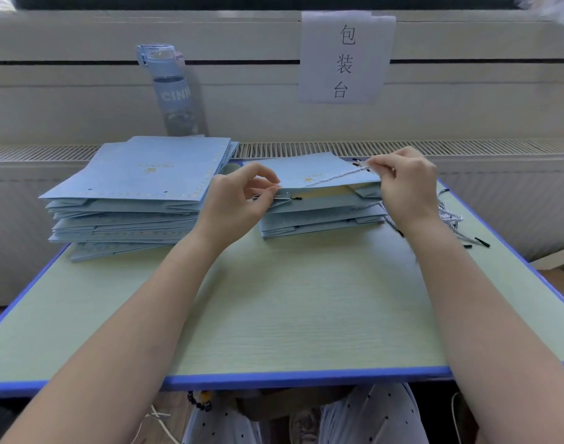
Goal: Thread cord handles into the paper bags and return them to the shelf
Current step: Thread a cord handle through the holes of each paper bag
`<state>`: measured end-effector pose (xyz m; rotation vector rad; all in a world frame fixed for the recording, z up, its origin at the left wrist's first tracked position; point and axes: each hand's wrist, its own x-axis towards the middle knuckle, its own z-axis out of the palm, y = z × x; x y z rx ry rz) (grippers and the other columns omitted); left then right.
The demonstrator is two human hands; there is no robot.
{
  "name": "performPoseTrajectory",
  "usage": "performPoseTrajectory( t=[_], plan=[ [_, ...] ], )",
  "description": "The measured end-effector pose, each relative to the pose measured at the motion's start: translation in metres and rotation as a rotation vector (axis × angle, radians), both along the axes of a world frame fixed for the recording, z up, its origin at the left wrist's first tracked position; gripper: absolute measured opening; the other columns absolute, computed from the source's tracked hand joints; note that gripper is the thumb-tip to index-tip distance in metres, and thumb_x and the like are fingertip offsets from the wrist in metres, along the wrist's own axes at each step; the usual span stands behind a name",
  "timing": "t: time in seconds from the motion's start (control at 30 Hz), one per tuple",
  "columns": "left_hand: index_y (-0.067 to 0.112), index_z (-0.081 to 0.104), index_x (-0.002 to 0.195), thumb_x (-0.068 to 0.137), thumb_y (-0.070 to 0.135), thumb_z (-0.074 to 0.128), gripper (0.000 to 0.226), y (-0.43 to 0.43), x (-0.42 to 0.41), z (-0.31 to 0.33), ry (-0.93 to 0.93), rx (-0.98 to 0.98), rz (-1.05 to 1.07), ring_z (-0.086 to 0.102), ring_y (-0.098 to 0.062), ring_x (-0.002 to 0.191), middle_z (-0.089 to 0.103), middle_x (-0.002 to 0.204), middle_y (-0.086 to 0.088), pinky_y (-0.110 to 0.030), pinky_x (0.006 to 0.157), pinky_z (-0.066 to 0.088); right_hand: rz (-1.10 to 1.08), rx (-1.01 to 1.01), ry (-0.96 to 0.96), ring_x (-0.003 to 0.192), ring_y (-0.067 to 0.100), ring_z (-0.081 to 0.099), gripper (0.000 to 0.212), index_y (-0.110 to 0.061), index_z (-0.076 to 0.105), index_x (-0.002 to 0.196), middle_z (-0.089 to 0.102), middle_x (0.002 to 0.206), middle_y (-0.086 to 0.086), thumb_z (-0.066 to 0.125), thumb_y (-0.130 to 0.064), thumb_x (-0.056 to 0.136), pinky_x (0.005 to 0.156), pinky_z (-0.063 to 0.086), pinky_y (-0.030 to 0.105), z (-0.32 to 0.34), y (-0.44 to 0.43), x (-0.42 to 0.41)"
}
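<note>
Two pinches: left hand (242, 197) on the top bag (309, 173) edge, right hand (405, 184) on the cord (338, 176); its wrist half-hides loose cords (450, 216).

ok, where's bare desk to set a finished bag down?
Best: the near half of the desk, from the left stack and right stack to the front edge, between the forearms. Crowded: the gap between the stacks, filled by the left hand pinching the top bag; the right edge, strewn with cords.
</note>
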<state>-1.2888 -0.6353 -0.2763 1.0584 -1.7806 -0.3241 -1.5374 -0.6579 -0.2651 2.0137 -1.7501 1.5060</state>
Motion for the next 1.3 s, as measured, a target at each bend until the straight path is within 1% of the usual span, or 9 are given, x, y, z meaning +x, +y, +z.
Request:
performPoseTrajectory(
  t=[0.27, 0.53, 0.7, 0.77, 0.83, 0.93, 1.1, 1.2, 1.3],
  plan=[
    [0.013, 0.065, 0.090, 0.084, 0.005, 0.067, 0.010, 0.001, -0.006, -0.001, -0.033, -0.049, -0.030, 0.067, 0.002, 0.081, 0.068, 0.079, 0.010, -0.014, 0.078, 0.052, -0.129, -0.066, -0.074, 0.092, 0.033, 0.055, 0.018, -0.003, 0.072, 0.100, 0.062, 0.091, 0.019, 0.058, -0.006, 0.088, 0.071, 0.026, 0.014, -0.004, -0.005, -0.013],
    [0.021, 0.060, 0.092, 0.085, 0.005, 0.065, 0.018, 0.001, -0.001, 0.002, -0.127, -0.012, -0.042, 0.067, 0.001, 0.080, 0.071, 0.083, 0.006, -0.024, 0.079, 0.055, -0.336, -0.119, -0.188, 0.096, 0.036, 0.053, 0.023, -0.006, 0.071, 0.104, 0.062, 0.099, 0.018, 0.054, -0.014, 0.091, 0.074, 0.026, 0.018, -0.005, -0.007, -0.034],
    [0.028, 0.053, 0.090, 0.078, 0.011, 0.051, 0.021, 0.003, 0.007, 0.004, -0.355, -0.114, 0.001, 0.060, -0.003, 0.061, 0.064, 0.067, 0.015, -0.037, 0.061, 0.053, -0.389, -0.033, -0.290, 0.082, 0.024, 0.058, 0.022, -0.009, 0.073, 0.098, 0.067, 0.089, 0.007, 0.057, -0.021, 0.089, 0.069, 0.031, 0.018, -0.003, -0.004, -0.042],
    [0.025, 0.056, 0.091, 0.076, 0.011, 0.047, 0.023, 0.001, 0.011, 0.004, -0.352, -0.174, 0.083, 0.057, -0.002, 0.058, 0.062, 0.068, 0.017, -0.039, 0.057, 0.053, -0.329, 0.037, -0.424, 0.064, 0.007, 0.057, 0.021, -0.007, 0.072, 0.097, 0.063, 0.076, -0.001, 0.058, -0.021, 0.089, 0.067, 0.039, 0.010, -0.002, -0.006, -0.043],
    [0.016, 0.062, 0.093, 0.076, 0.008, 0.047, 0.023, 0.000, 0.011, 0.005, -0.229, -0.186, 0.094, 0.063, -0.010, 0.066, 0.063, 0.073, 0.015, -0.040, 0.066, 0.055, -0.165, 0.081, -0.527, 0.051, -0.002, 0.058, 0.018, -0.005, 0.070, 0.094, 0.063, 0.068, -0.003, 0.059, -0.019, 0.090, 0.074, 0.052, 0.022, -0.002, -0.008, -0.038],
    [0.012, 0.064, 0.100, 0.082, 0.021, 0.057, 0.021, 0.003, 0.000, 0.004, -0.228, -0.166, -0.017, 0.064, -0.009, 0.084, 0.067, 0.085, 0.008, -0.036, 0.082, 0.053, 0.081, 0.142, -0.494, 0.059, -0.001, 0.062, 0.016, -0.007, 0.068, 0.098, 0.066, 0.074, -0.003, 0.055, -0.013, 0.094, 0.071, 0.055, 0.024, -0.002, -0.002, -0.014],
    [0.016, 0.060, 0.122, 0.084, 0.046, 0.064, 0.048, 0.004, -0.024, -0.016, -0.613, 0.119, -0.118, 0.054, -0.016, 0.114, 0.062, 0.122, 0.002, -0.032, 0.097, 0.041, 0.603, 0.170, -1.090, 0.082, 0.013, 0.067, 0.024, -0.017, 0.064, 0.094, 0.070, 0.085, -0.003, 0.044, -0.004, 0.097, 0.073, 0.054, 0.026, 0.012, 0.007, 0.009],
    [0.011, 0.063, 0.118, 0.084, 0.041, 0.067, 0.046, 0.002, -0.022, -0.018, -0.605, 0.146, -0.105, 0.058, -0.016, 0.105, 0.067, 0.114, -0.001, -0.031, 0.091, 0.043, 0.679, -0.049, -1.511, 0.079, 0.017, 0.069, 0.027, -0.012, 0.065, 0.088, 0.071, 0.079, 0.003, 0.043, 0.000, 0.096, 0.072, 0.056, 0.028, 0.023, 0.006, -0.012],
    [0.011, 0.069, 0.109, 0.082, 0.037, 0.070, 0.038, 0.003, -0.019, -0.014, -0.502, 0.177, -0.095, 0.053, 0.001, 0.070, 0.064, 0.078, 0.008, -0.021, 0.073, 0.040, 0.641, -0.169, -1.654, 0.074, 0.014, 0.069, 0.021, -0.010, 0.059, 0.093, 0.070, 0.073, 0.004, 0.041, 0.000, 0.097, 0.067, 0.055, 0.025, 0.027, 0.005, -0.028]
  ],
)
